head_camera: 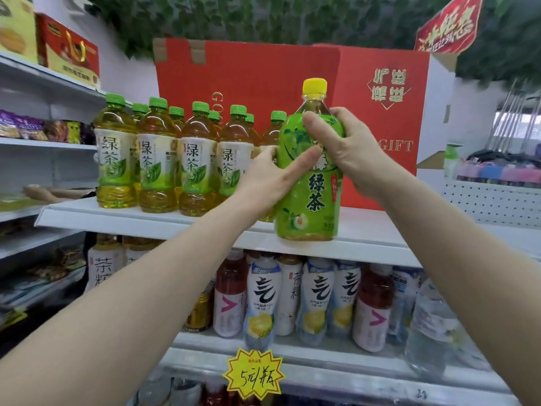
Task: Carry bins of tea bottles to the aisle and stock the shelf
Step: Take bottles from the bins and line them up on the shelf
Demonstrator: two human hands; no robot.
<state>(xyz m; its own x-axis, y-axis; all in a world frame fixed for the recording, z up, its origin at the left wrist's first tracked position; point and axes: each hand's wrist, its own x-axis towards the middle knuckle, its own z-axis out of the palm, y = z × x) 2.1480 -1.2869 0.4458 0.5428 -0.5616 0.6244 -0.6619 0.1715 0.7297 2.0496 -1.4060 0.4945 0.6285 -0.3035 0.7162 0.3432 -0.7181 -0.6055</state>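
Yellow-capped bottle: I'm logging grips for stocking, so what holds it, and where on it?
Both hands hold the yellow-capped bottle: right hand around its shoulder and upper label, left hand against the label's left side.

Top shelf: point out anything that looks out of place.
The yellow-capped bottle, held by both the left hand and the right hand, differs from the green-capped bottles beside it. The red gift box behind shows upside-down print.

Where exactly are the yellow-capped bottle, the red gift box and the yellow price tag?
yellow-capped bottle [314, 189]: head view, on its green label.
red gift box [377, 118]: head view, on its red front face.
yellow price tag [254, 374]: head view, on its handwritten middle.
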